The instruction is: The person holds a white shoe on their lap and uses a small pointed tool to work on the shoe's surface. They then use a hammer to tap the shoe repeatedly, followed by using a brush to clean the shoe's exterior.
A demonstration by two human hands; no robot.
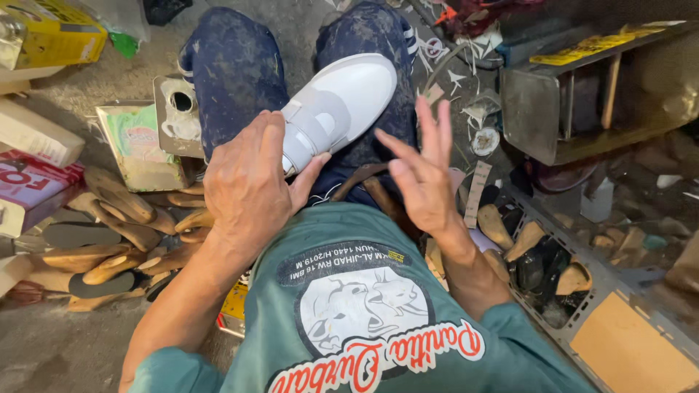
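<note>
A white shoe (342, 102) with a grey strap lies across my lap, its toe pointing up and to the right, between my knees in dark blue spotted trousers. My left hand (247, 182) grips the shoe's heel end, thumb along its side. Close to the right of the shoe, my right hand (426, 175) hovers with fingers spread and holds nothing. A brown strap or handle (371, 182) shows between the two hands below the shoe.
Several wooden shoe lasts (116, 225) lie piled on the floor at left, beside cardboard boxes (36, 131) and a green packet (142, 142). A metal crate (582, 291) at right holds more lasts and dark pieces. A metal stand (568, 94) sits upper right.
</note>
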